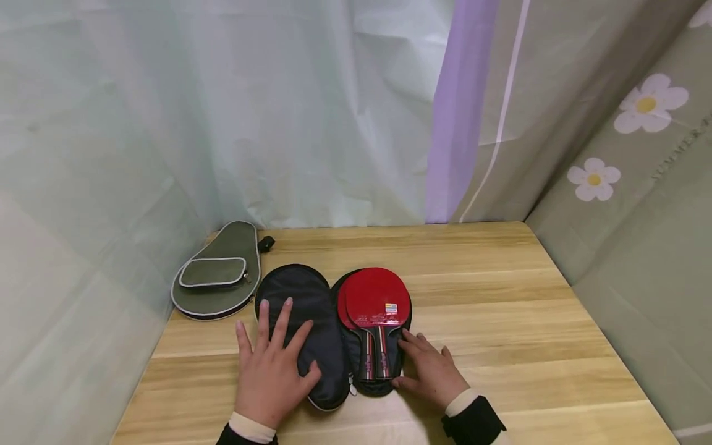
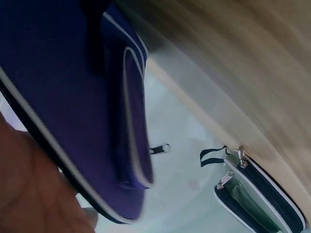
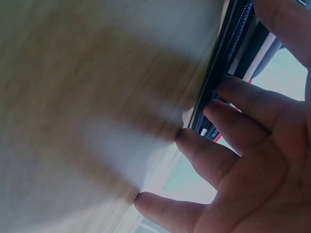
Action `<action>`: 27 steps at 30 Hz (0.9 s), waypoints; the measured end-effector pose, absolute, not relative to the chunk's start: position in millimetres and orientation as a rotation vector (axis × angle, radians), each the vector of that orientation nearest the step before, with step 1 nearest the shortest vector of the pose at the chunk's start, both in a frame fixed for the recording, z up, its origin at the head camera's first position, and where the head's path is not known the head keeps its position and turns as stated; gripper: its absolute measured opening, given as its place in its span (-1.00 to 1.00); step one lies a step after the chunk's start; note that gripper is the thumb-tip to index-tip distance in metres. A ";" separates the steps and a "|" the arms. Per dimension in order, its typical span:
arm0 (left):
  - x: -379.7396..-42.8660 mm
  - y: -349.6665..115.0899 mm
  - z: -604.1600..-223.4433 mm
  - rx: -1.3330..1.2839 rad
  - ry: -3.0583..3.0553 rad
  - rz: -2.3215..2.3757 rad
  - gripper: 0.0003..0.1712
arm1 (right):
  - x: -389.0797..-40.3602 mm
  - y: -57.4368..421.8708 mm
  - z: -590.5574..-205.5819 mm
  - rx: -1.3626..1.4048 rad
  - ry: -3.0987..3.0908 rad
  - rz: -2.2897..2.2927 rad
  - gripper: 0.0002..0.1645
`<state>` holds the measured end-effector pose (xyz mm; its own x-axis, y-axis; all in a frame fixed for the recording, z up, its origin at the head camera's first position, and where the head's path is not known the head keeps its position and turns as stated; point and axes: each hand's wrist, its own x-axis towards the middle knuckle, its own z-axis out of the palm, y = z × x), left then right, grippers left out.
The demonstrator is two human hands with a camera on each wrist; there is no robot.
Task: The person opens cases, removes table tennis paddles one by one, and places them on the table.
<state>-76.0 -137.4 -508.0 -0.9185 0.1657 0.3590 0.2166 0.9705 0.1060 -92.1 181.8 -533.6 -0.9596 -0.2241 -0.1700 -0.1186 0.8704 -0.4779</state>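
Observation:
An unzipped dark paddle case (image 1: 325,377) lies spread on the table. Two red table tennis paddles (image 1: 376,293) overlap in its right half, handles toward the person. My left hand (image 1: 272,371) has its fingers spread over the left flap, thumb at the flap's lower part. In the left wrist view, the flap's outer side (image 2: 73,111) shows with white piping and a zipped pocket (image 2: 133,121). My right hand (image 1: 435,371) rests at the right edge of the case. In the right wrist view its fingers (image 3: 199,150) are extended, fingertips at the case edge and tabletop.
A green paddle case (image 1: 214,303) with a front pocket and pale piping lies at the back left of the wooden table (image 1: 500,309). Hanging cloth (image 1: 311,123) closes off the back and both sides, with flowers (image 1: 651,104) printed on the right.

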 end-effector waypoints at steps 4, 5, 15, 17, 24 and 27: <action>-74.9 -135.8 -507.8 -0.279 -2.864 -0.174 -0.18 | -92.4 180.5 -532.0 -0.267 2.821 -0.705 -0.01; -75.1 -134.8 -507.6 -0.284 -2.882 -0.171 -0.18 | -92.1 180.2 -531.9 -0.270 2.824 -0.704 -0.01; -89.5 -122.5 -510.6 -0.440 -3.114 -0.255 -0.11 | -90.2 181.4 -532.2 -0.265 2.838 -0.698 -0.01; -93.7 -120.3 -511.1 -0.463 -3.159 -0.297 -0.10 | -89.4 181.8 -532.5 -0.276 2.841 -0.710 -0.02; -107.0 -112.2 -512.4 -0.467 -3.244 -0.440 -0.05 | -89.4 181.7 -534.3 -0.286 2.834 -0.718 -0.01; -114.0 -108.4 -511.4 -0.453 -3.247 -0.414 -0.01 | -90.4 181.8 -534.0 -0.297 2.841 -0.708 -0.03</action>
